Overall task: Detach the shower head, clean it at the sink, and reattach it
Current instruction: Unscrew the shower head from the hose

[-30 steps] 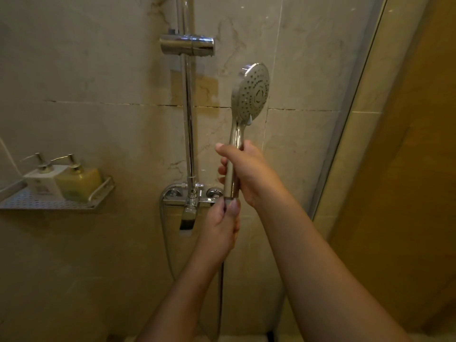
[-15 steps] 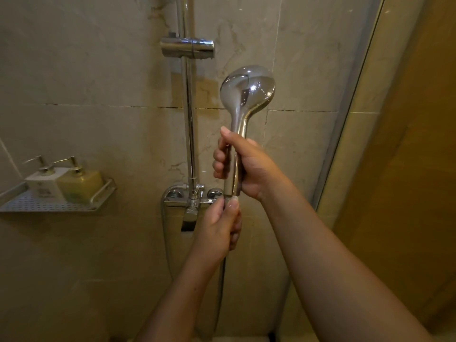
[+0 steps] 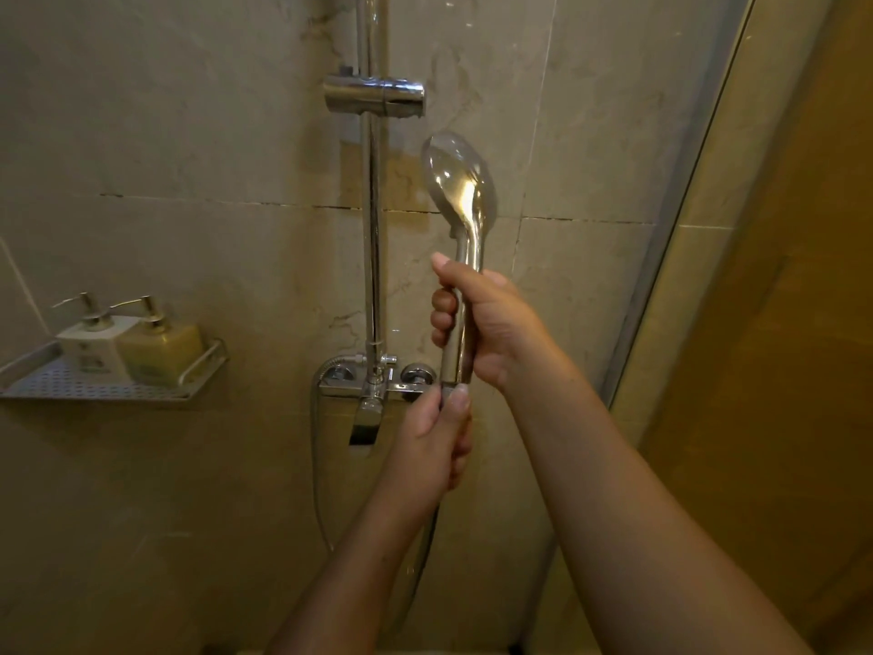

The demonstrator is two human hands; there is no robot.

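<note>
A chrome shower head (image 3: 460, 186) stands upright in front of the tiled wall, its smooth back turned toward me. My right hand (image 3: 486, 323) is wrapped around its handle. Just below, my left hand (image 3: 437, 432) pinches the hose connector at the bottom end of the handle. The metal hose (image 3: 315, 465) loops from the mixer valve (image 3: 373, 385) down and back up behind my left forearm. The empty holder bracket (image 3: 375, 96) sits on the vertical riser rail (image 3: 372, 238), up and left of the head.
A perforated metal shelf (image 3: 94, 392) on the left wall carries two pump bottles (image 3: 127, 342). The glass shower screen edge (image 3: 680, 257) runs diagonally on the right, with a wooden panel (image 3: 779, 323) behind it.
The shower head has rotated in my right hand, from its nozzle face toward me to its shiny back. My left hand stays at the hose connector.
</note>
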